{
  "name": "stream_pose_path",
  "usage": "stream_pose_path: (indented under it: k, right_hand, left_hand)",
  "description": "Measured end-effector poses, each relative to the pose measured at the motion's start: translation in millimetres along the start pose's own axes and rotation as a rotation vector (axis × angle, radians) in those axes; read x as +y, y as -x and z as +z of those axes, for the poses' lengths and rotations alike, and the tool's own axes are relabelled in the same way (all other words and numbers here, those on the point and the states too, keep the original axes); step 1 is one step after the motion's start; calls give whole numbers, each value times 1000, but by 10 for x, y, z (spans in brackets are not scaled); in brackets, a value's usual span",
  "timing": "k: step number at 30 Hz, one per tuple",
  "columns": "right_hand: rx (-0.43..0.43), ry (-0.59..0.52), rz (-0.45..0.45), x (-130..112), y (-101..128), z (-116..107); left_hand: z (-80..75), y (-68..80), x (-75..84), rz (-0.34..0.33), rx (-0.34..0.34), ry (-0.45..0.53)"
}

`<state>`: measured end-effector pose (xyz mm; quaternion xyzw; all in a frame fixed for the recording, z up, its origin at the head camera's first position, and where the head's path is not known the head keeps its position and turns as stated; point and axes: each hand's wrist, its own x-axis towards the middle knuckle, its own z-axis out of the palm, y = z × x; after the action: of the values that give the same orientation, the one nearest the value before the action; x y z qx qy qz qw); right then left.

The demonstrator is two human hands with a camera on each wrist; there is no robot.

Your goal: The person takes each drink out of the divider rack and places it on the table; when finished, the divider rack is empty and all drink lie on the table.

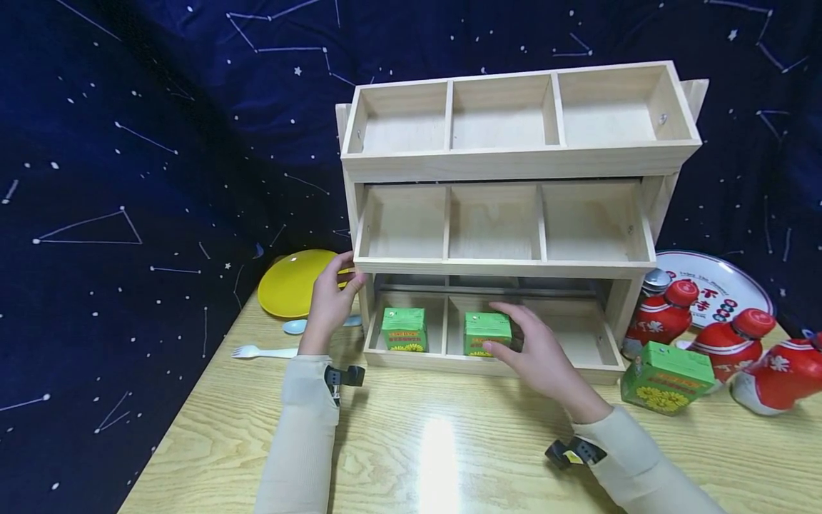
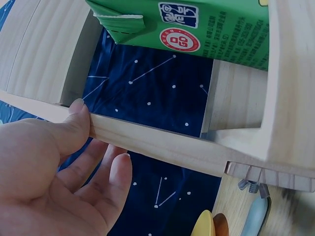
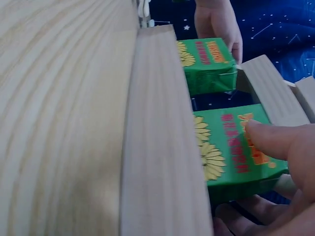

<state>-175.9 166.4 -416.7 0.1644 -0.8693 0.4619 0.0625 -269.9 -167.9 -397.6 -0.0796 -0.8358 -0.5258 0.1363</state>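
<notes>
Green carton (image 1: 487, 333) sat in the middle bottom compartment of the wooden rack (image 1: 507, 268), your right hand (image 1: 539, 353) grasping it, probably to seat it squarely; a second carton (image 1: 404, 328) filled the compartment left of it, and your left hand (image 1: 330, 300) braced the rack's left edge. From your left wrist, thumb (image 2: 78, 123) pressed a rack rail, fingers relaxed. From your right wrist, fingers (image 3: 268, 140) lay on the carton's top.
</notes>
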Motion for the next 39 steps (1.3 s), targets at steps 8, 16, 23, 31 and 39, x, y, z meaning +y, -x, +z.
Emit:
stream_pose_path:
  k: [8,16,23,31,39]
  right_hand:
    - [6,-63,34,56,-9,51]
    - [114,-73,-4,-81,70,-15]
    - [187,-60,-90,-277,157,-143]
    - [170,-28,-78,-356,373,-299]
    - [197,-2,-92,-397,685,-453]
  left_hand:
    - [4,-1,9,18,-1,14]
    - [15,-28,17,58,-7,27]
    - [3,-16,27,38,-6,28]
    - [4,0,18,32,-7,18]
    - [-1,4,19,11,-6,8]
